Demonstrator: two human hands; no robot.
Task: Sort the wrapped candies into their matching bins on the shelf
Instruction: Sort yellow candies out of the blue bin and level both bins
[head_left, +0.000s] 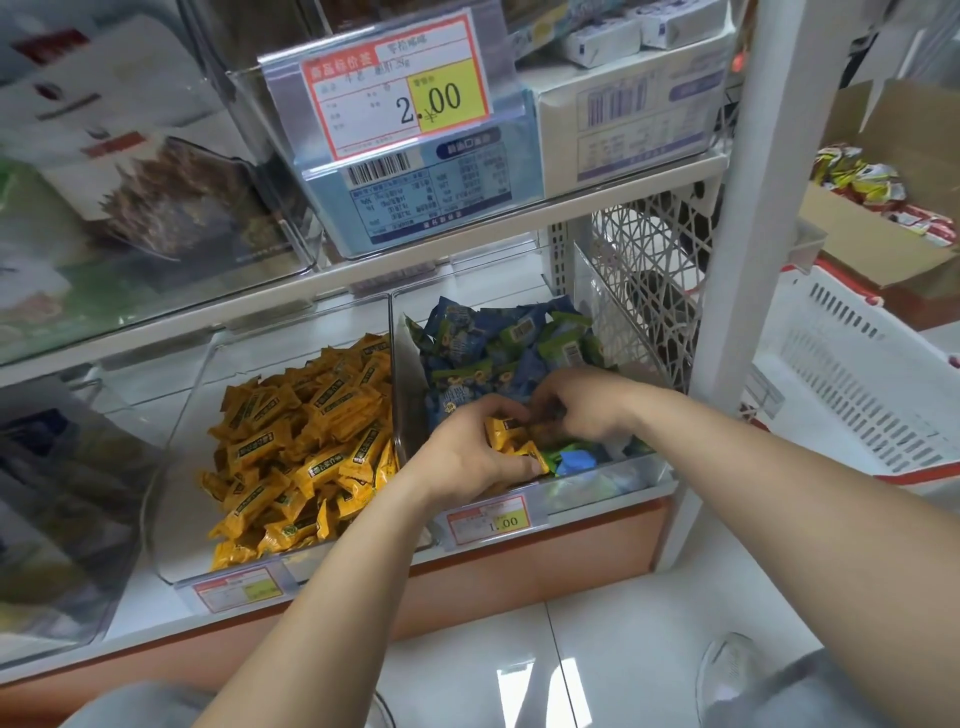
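Two clear plastic bins sit side by side on the lower shelf. The left bin (171, 467) is heaped with a yellow pile (311, 431) of crinkly wrapped candies. The right bin (623, 483) is full of blue-and-green candies (493, 343).

Both hands are in the right bin. The left hand (462, 462) has its grip clamped on a few stray yellow candies (511, 434), perhaps three. The right hand (582, 405) curls its fingers against them, but I cannot tell whether its grip has closed.

A price tag (400, 88) above reads "2.00", and a smaller tag (491, 522) on the right bin reads "1.00".
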